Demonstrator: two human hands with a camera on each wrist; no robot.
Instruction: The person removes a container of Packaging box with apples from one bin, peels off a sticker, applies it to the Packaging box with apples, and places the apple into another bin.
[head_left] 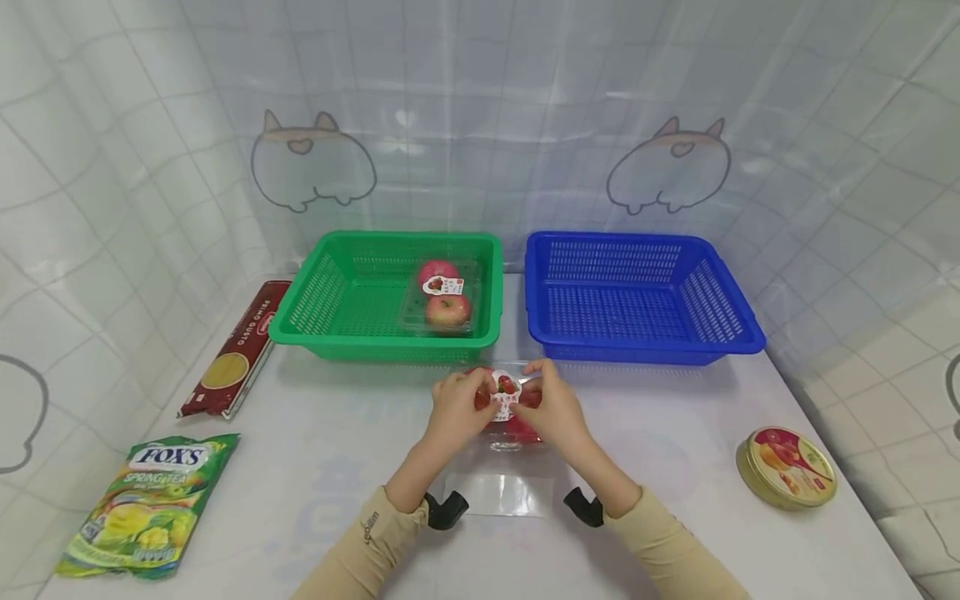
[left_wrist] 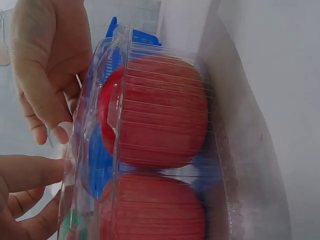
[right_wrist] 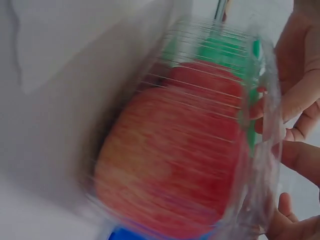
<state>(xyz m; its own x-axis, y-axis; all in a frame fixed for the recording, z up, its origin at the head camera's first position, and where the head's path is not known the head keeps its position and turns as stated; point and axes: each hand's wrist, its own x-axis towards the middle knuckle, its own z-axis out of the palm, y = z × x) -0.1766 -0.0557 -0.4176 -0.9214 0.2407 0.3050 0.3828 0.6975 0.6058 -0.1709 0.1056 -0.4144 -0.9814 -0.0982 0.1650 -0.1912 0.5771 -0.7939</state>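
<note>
A clear plastic fruit box point(head_left: 508, 445) with red apples point(left_wrist: 160, 110) inside stands on the table in front of the green basket. On its lid lies a white label point(head_left: 504, 410) with a strawberry picture. My left hand point(head_left: 453, 407) touches the label's left side with thumb and fingertips. From the other side my right hand point(head_left: 558, 412) sets its thumb on the label, its index finger raised near the box's far edge. In the right wrist view both thumbs meet the lid close together, and the apple point(right_wrist: 170, 160) shows through the ribbed side wall.
The green basket point(head_left: 386, 342) holds another labelled box of apples point(head_left: 447, 310). Beside it is a blue basket point(head_left: 645, 343). Leftward lie a dark red pasta pack point(head_left: 240, 350) and a green candy bag point(head_left: 142, 504); a round tin point(head_left: 787, 467) sits at right. A white sheet point(head_left: 498, 495) lies nearest me.
</note>
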